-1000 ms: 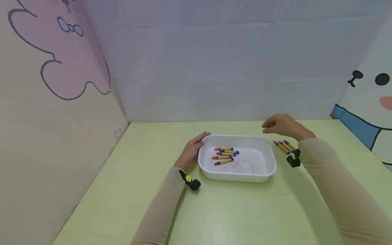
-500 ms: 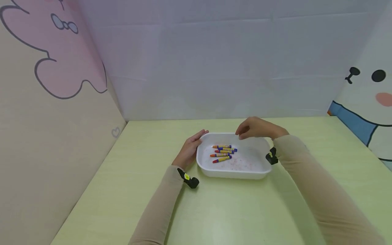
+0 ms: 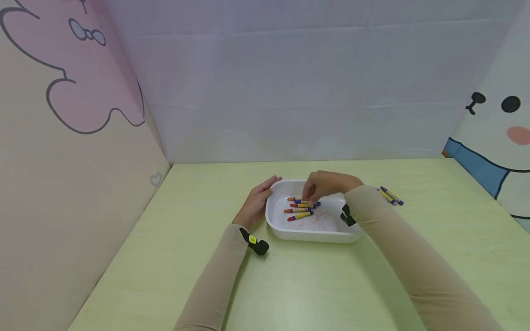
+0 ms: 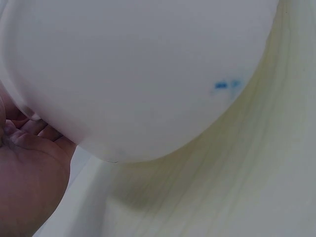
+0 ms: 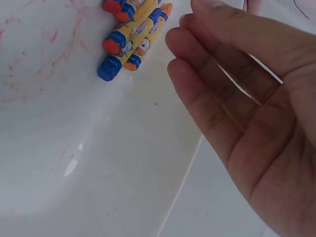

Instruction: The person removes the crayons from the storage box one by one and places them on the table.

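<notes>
Crayons mid-placing, I reckon: left hand grips tray, can't tell if right hand holds one; next move wants gentleness.

Head view: soft, even, slightly muted light; a pale sheen marks the near part of the table, a diffuse shadow lies beside the right sleeve. Left wrist view: dim and greyish, the blue mark on the tray blurred. Right wrist view: brighter, with small glints inside the tray.
</notes>
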`<state>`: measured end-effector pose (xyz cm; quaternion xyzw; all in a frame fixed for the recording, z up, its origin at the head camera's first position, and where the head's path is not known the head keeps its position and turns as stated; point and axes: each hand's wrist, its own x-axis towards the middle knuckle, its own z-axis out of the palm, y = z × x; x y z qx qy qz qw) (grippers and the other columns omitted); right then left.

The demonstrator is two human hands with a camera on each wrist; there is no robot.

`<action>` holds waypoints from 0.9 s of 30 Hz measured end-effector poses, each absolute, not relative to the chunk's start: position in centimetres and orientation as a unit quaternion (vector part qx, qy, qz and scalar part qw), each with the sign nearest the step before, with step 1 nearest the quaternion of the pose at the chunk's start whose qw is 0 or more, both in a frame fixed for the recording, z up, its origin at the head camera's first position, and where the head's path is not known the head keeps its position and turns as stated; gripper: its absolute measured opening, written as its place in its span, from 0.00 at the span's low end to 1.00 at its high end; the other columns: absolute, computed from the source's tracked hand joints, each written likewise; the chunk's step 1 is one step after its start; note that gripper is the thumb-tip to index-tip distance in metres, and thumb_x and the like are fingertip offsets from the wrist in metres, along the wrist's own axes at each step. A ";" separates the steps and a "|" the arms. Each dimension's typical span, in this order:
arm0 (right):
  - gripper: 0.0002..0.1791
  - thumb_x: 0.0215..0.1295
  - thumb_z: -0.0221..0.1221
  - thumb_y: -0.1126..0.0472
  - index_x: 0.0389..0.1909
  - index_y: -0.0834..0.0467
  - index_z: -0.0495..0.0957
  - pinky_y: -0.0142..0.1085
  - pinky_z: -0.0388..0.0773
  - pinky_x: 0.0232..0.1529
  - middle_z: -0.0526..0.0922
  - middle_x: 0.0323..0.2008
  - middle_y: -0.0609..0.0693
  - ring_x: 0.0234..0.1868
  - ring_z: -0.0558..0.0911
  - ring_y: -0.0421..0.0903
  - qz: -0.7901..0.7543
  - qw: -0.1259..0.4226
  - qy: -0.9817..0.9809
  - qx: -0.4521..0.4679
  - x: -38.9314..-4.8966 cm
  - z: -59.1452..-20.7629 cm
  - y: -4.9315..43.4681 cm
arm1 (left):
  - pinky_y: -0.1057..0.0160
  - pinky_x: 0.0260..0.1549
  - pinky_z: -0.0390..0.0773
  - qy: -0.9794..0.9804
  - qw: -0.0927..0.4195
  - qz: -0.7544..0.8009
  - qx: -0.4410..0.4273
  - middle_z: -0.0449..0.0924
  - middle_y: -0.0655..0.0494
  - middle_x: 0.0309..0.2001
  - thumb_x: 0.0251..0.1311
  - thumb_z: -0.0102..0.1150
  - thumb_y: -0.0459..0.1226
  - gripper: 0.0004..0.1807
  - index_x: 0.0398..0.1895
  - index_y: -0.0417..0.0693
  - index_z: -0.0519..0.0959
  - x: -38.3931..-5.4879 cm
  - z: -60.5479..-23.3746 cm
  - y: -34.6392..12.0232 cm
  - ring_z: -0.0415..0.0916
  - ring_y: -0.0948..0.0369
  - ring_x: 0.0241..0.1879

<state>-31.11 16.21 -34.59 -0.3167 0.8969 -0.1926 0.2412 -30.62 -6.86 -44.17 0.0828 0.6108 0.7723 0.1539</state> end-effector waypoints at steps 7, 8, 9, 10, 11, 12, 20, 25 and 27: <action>0.08 0.57 0.67 0.64 0.38 0.55 0.87 0.33 0.81 0.42 0.85 0.37 0.46 0.38 0.80 0.39 -0.166 0.268 0.898 -0.307 -30.9 -35.3 14.9 | 0.55 0.71 0.58 0.610 0.153 0.773 0.085 0.62 0.56 0.71 0.73 0.36 0.31 0.26 0.73 0.48 0.59 -30.5 -44.0 -6.8 0.55 0.57 0.73; 0.08 0.56 0.67 0.64 0.38 0.55 0.87 0.33 0.81 0.42 0.85 0.37 0.46 0.38 0.80 0.40 -0.162 0.271 0.899 -0.304 -30.9 -35.4 14.7 | 0.55 0.71 0.58 0.610 0.152 0.773 0.086 0.62 0.56 0.72 0.73 0.36 0.31 0.26 0.73 0.48 0.59 -30.5 -44.0 -6.8 0.54 0.57 0.73; 0.08 0.56 0.68 0.64 0.38 0.55 0.87 0.33 0.80 0.42 0.85 0.37 0.46 0.38 0.79 0.40 -0.159 0.275 0.900 -0.300 -30.9 -35.6 14.5 | 0.55 0.71 0.57 0.610 0.151 0.773 0.086 0.62 0.56 0.72 0.73 0.36 0.31 0.26 0.73 0.48 0.59 -30.5 -44.0 -6.8 0.54 0.57 0.73; 0.08 0.56 0.68 0.64 0.38 0.54 0.86 0.33 0.80 0.42 0.85 0.37 0.46 0.38 0.79 0.40 -0.154 0.277 0.901 -0.297 -30.9 -35.7 14.4 | 0.55 0.72 0.57 0.610 0.151 0.773 0.087 0.62 0.56 0.72 0.73 0.36 0.31 0.26 0.73 0.48 0.59 -30.5 -44.0 -6.8 0.54 0.57 0.73; 0.08 0.55 0.68 0.64 0.37 0.54 0.86 0.33 0.80 0.43 0.84 0.37 0.46 0.38 0.79 0.40 -0.149 0.279 0.902 -0.293 -30.9 -35.7 14.3 | 0.55 0.72 0.57 0.611 0.151 0.773 0.088 0.62 0.56 0.72 0.73 0.36 0.31 0.26 0.73 0.48 0.59 -30.5 -44.0 -6.8 0.54 0.57 0.73; 0.08 0.55 0.68 0.64 0.37 0.54 0.86 0.33 0.79 0.43 0.84 0.37 0.46 0.38 0.78 0.40 -0.146 0.279 0.903 -0.291 -30.9 -35.8 14.2 | 0.55 0.72 0.57 0.611 0.150 0.772 0.088 0.62 0.56 0.72 0.73 0.36 0.31 0.26 0.73 0.48 0.59 -30.5 -44.0 -6.8 0.54 0.57 0.73; 0.06 0.55 0.68 0.65 0.34 0.54 0.86 0.33 0.78 0.42 0.83 0.36 0.45 0.38 0.77 0.41 -0.141 0.286 0.906 -0.279 -30.7 -36.5 13.7 | 0.55 0.72 0.57 0.612 0.153 0.770 0.097 0.61 0.56 0.72 0.74 0.35 0.31 0.26 0.74 0.47 0.57 -30.5 -44.1 -6.9 0.53 0.57 0.73; 0.06 0.53 0.69 0.64 0.33 0.53 0.85 0.31 0.77 0.40 0.82 0.35 0.44 0.36 0.75 0.41 -0.128 0.286 0.907 -0.282 -30.6 -37.0 13.7 | 0.54 0.72 0.56 0.616 0.158 0.766 0.098 0.60 0.57 0.73 0.74 0.34 0.31 0.27 0.75 0.46 0.54 -30.5 -44.0 -6.9 0.52 0.57 0.74; 0.06 0.53 0.69 0.64 0.33 0.53 0.84 0.30 0.76 0.39 0.81 0.33 0.44 0.35 0.75 0.41 -0.122 0.287 0.907 -0.283 -30.5 -37.2 13.6 | 0.54 0.72 0.56 0.616 0.159 0.765 0.097 0.60 0.57 0.73 0.74 0.34 0.31 0.27 0.75 0.46 0.54 -30.5 -44.0 -6.9 0.52 0.57 0.74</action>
